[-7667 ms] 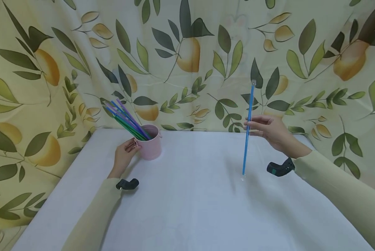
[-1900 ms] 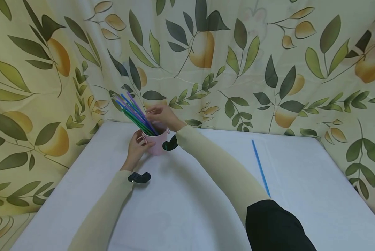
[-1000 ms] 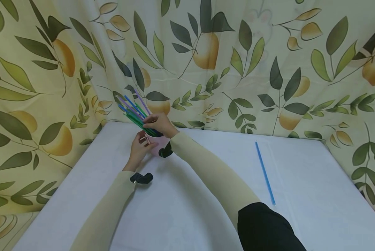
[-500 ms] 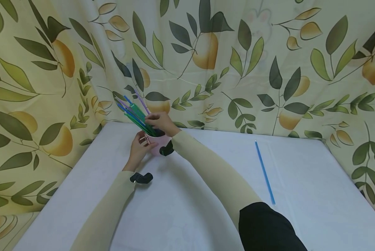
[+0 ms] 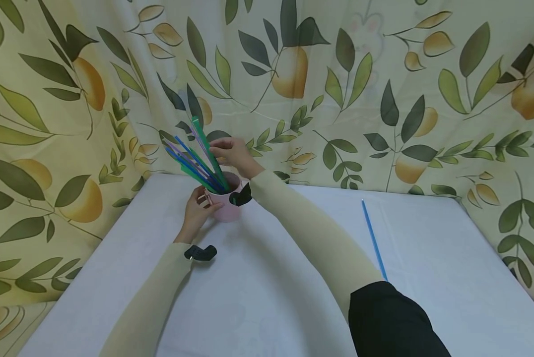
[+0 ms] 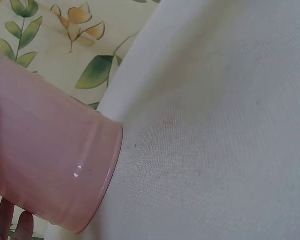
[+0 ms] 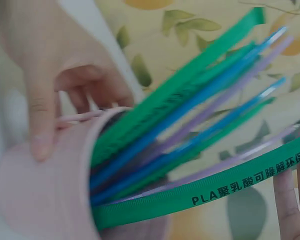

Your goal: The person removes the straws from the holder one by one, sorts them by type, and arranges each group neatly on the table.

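Near the table's back left, a pink bucket (image 5: 227, 212) stands with several wrapped drinking straws (image 5: 191, 161) leaning out of it, in green, blue and purple. My left hand (image 5: 194, 214) holds the bucket at its side, with the thumb on the front in the head view. Above the rim, my right hand (image 5: 236, 156) pinches a green-wrapped straw (image 5: 210, 154), raised above the others. Its lower end is still inside the bucket. In the right wrist view, dark print shows along this green straw (image 7: 205, 195), and the fingers (image 7: 288, 202) lie behind it; the thumb is out of sight.
A single blue straw (image 5: 373, 238) lies on the white table (image 5: 445, 258) at right, its near end covered by the right sleeve. A leaf-and-fruit patterned cloth (image 5: 320, 144) hangs behind and at the left. Black cameras (image 5: 201, 253) sit on both wrists.
The blue straw once upright in my right hand now lies on the table. My right hand has gone to the bucket, felt among the straws, and just now lifted a green one partway up.
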Motion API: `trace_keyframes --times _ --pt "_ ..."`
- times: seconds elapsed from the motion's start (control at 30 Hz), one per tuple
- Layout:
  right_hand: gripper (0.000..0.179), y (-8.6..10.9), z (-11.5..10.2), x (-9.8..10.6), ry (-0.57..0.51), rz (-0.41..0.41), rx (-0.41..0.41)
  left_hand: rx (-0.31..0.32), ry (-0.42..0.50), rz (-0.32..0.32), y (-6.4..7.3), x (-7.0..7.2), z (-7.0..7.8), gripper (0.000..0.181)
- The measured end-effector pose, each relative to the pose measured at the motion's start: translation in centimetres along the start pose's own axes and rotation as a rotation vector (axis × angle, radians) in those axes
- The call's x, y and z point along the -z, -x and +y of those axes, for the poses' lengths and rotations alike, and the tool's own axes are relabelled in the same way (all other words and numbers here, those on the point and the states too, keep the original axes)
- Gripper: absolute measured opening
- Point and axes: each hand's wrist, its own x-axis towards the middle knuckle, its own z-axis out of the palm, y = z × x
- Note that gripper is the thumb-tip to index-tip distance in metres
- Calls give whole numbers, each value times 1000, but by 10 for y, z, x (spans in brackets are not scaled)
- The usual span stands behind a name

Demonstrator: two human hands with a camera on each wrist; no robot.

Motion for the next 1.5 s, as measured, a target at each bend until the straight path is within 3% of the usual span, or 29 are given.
trace_keyframes --times 0.13,0.3,0.57,0.97,1.3,1.5 --pt "27 -2 -16 10 -39 19 25 14 -13 7 0 -1 -1 79" --pt "28 2 -38 31 -58 8 75 -10 -15 -2 1 0 -2 79" --pt "28 18 -60 71 -108 73 55 -15 -13 0 0 0 0 79" --pt "30 63 -48 130 38 122 -17 -4 -37 -4 -1 0 -1 81" --pt "32 118 -40 164 218 149 -123 -11 -55 0 -1 0 -1 80" --pt "25 153 -37 188 217 144 -123 -22 -46 -2 1 -1 -1 79"
